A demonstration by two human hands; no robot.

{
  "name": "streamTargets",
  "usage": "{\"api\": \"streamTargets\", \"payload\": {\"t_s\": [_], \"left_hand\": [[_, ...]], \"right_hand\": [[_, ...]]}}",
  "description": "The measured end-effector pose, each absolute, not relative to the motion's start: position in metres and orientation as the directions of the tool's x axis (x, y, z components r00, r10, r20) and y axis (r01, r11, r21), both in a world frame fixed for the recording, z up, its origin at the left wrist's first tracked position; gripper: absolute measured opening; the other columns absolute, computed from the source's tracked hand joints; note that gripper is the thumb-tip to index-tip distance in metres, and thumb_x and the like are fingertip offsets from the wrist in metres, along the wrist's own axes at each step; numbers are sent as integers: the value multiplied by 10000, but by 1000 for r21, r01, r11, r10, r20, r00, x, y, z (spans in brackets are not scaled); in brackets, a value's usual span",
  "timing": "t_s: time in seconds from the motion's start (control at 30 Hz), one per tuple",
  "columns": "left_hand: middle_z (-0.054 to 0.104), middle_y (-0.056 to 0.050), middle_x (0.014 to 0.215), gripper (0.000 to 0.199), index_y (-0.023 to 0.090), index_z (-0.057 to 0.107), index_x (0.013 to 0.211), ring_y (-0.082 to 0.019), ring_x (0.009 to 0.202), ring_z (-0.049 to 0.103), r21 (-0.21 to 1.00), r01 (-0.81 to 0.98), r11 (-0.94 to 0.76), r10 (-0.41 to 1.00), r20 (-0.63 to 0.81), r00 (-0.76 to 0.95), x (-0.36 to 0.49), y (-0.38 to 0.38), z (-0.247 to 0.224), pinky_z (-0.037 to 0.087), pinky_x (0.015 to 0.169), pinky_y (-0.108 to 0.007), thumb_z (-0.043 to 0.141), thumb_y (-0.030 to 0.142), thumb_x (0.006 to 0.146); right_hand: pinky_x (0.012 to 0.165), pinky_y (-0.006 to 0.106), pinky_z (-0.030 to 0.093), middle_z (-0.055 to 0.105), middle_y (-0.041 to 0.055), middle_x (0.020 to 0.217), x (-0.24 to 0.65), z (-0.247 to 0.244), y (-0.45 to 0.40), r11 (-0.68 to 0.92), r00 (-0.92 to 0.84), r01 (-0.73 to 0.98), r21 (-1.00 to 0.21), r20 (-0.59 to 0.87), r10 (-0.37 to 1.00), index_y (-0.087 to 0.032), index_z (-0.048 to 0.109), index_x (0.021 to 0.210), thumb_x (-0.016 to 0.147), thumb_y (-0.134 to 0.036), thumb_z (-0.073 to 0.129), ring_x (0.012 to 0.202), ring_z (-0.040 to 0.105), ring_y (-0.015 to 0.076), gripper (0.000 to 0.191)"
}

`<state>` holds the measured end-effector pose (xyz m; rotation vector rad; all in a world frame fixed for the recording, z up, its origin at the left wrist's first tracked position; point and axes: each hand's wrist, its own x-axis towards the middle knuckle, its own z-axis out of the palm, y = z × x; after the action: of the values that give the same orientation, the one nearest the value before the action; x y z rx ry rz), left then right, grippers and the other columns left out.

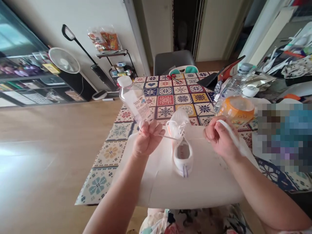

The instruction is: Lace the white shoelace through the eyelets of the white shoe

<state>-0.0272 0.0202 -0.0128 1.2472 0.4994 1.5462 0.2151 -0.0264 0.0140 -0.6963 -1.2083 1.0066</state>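
Observation:
A white lace-up sneaker (182, 164) rests on a white mat (207, 182), its heel toward me and its toe pointing away. My left hand (147, 136) is closed on one end of the shoelace (170, 137), which is drawn taut from the sneaker's throat. To the right of the shoe, my right hand (223, 138) is also closed, with a white lace-like strip trailing over its thumb and wrist, blurred by motion. The link between that strip and the shoe is hard to see. Neither hand touches the sneaker's body.
A clear capped bottle (134, 97) stands behind my left hand. Beyond my right hand are an orange-labelled bottle (237, 109) and a clutter of bags and bottles. Red-handled scissors (173, 77) lie toward the far edge of the patterned tablecloth (164, 100). A chair (174, 60) stands behind the table.

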Motion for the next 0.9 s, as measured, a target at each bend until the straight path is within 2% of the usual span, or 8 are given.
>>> {"api": "streamTargets", "payload": {"t_s": [0.1, 0.17, 0.3, 0.43, 0.5, 0.6, 0.77, 0.9], "left_hand": [[185, 47, 641, 374, 294, 616, 686, -91, 490, 261, 791, -507, -343, 884, 454, 111, -32, 18, -8, 385, 483, -248, 757, 640, 696], [172, 48, 653, 333, 288, 623, 696, -84, 488, 240, 775, -547, -316, 893, 438, 105, -32, 16, -4, 367, 452, -221, 764, 589, 727], [251, 51, 644, 472, 217, 520, 597, -66, 482, 268, 791, -573, -214, 940, 326, 99, -26, 14, -1, 308, 381, -185, 833, 567, 639], [349, 52, 606, 467, 186, 464, 567, -59, 496, 373, 790, -612, -35, 913, 274, 301, -11, 14, -7, 349, 404, -167, 852, 419, 682], [403, 56, 576, 438, 180, 507, 568, -59, 491, 423, 810, -586, 2, 864, 294, 410, -4, 13, -11, 341, 404, -165, 889, 383, 634], [510, 44, 568, 374, 157, 615, 623, -59, 474, 471, 868, -496, -29, 794, 322, 515, 6, 9, -14, 321, 398, -160, 909, 386, 599], [561, 32, 574, 373, 144, 671, 682, -53, 443, 488, 917, -386, -97, 823, 292, 487, 17, 5, -12, 336, 401, -178, 889, 436, 604], [590, 23, 608, 339, 180, 693, 746, -68, 438, 494, 929, -329, -166, 823, 315, 473, 18, 6, -14, 335, 394, -207, 885, 430, 621]], "right_hand": [[427, 255, 347, 439, -56, 542, 217, 16, -26, 461, 90, -264, -847, 455, 886, -252, 504, 730, 916, -527, 603, 425, 346, 102, 346], [427, 250, 350, 483, -55, 582, 218, 18, -25, 482, 117, -272, -833, 468, 876, -251, 509, 742, 903, -498, 630, 420, 345, 88, 319], [405, 232, 285, 441, -73, 541, 221, 20, -20, 500, 140, -187, -846, 481, 866, -252, 534, 775, 862, -558, 648, 407, 326, 80, 338], [418, 216, 252, 345, -93, 471, 219, 10, -12, 485, 89, -114, -867, 478, 874, -238, 507, 722, 853, -595, 638, 403, 316, 71, 402], [422, 207, 240, 333, -99, 463, 215, 1, -7, 467, 50, -136, -874, 464, 884, -232, 504, 711, 860, -576, 639, 398, 300, 63, 399], [424, 198, 216, 333, -100, 457, 209, -11, -3, 413, -22, -137, -900, 420, 907, -222, 483, 677, 876, -536, 644, 394, 283, 55, 406], [422, 210, 231, 340, -89, 451, 194, -18, -6, 352, -55, -113, -929, 360, 931, -205, 418, 584, 867, -496, 688, 396, 280, 51, 488], [410, 215, 240, 367, -79, 475, 188, -15, -12, 337, -92, -131, -932, 350, 932, -208, 514, 652, 860, -550, 680, 402, 309, 62, 433]]}}
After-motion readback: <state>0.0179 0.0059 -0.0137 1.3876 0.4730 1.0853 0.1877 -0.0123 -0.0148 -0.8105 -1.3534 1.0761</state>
